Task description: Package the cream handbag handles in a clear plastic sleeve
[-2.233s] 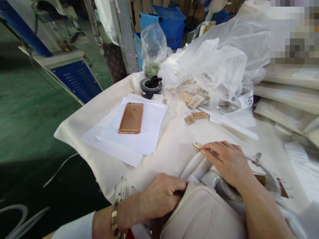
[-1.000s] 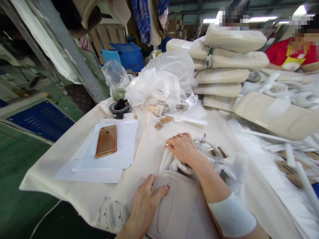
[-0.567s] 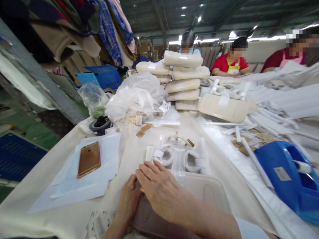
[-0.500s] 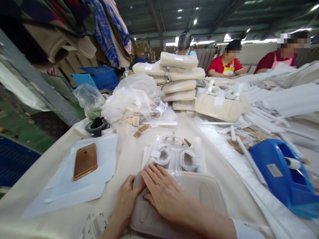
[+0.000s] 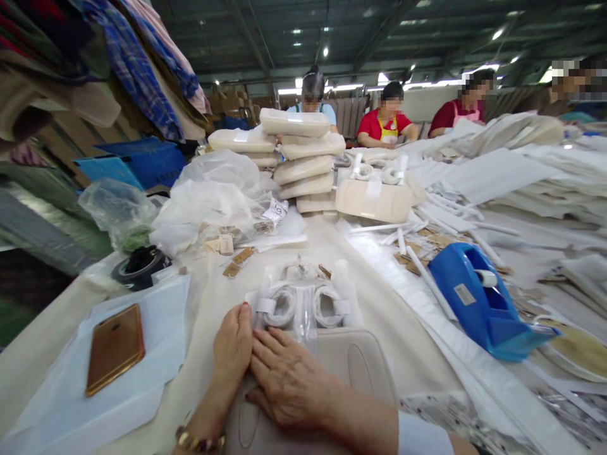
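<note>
A grey-beige bag [image 5: 346, 354] lies flat on the table in front of me. Its two coiled white-wrapped straps [image 5: 329, 306] rest at its far edge, with clear plastic film [image 5: 304, 316] between them. Along the bag's left edge lies my left hand [image 5: 232, 347], fingers stretched out and nothing seen in them. My right hand [image 5: 289, 379] is flat on the bag's left part, fingers extended, its fingertips against my left hand. Both hands hide the bag's upper left corner.
A phone [image 5: 116, 347] lies on white paper sheets [image 5: 161, 316] at left, near a black tape roll [image 5: 141, 265]. Beyond are plastic bags [image 5: 213, 189] and stacked wrapped bags [image 5: 303, 170]. A blue tape dispenser [image 5: 478, 303] stands at right. Several people sit across the table.
My view has swung to the right. My left hand has slid up along the bag's left edge, its fingers now straighter; my right hand stays flat on the bag.
</note>
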A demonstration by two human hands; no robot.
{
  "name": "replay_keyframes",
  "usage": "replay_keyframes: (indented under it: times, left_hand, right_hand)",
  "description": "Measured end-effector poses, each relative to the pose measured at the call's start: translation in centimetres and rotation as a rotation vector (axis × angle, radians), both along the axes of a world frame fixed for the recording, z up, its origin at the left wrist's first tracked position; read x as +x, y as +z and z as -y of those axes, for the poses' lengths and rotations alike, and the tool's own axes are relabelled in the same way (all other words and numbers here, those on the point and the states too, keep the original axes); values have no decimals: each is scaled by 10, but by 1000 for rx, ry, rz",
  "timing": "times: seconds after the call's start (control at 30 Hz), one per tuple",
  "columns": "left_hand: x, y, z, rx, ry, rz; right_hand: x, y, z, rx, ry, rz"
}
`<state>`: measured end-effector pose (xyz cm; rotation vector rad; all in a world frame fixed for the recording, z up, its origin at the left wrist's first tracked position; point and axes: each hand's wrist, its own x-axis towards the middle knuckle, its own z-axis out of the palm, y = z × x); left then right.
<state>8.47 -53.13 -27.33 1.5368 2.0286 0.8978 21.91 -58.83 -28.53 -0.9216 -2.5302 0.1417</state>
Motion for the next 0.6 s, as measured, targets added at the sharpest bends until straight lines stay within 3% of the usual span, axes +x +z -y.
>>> replay_keyframes:
  times: [0.17, 0.27, 0.33, 0.4, 0.53, 0.6]
  left_hand:
    - [1, -12, -1, -60, -74, -158]
    - [0, -9, -1, -119, -60, -212]
    - [0, -6, -2, -166, -33, -227]
    - [0, -6, -3, -203, -10, -248]
    - [-4, -12, -6, -248, 17, -298]
    - [-7, -16, -8, -193, -6, -347]
  right_hand:
    - [19, 14, 1, 22, 78, -13]
    - [51, 20, 14, 117, -70, -73]
    - [72, 16, 24, 201, -271, -118]
    - [87, 6, 31, 261, -382, -126]
    - [98, -16, 31, 284, -365, -110]
    - [96, -24, 28, 286, -363, -152]
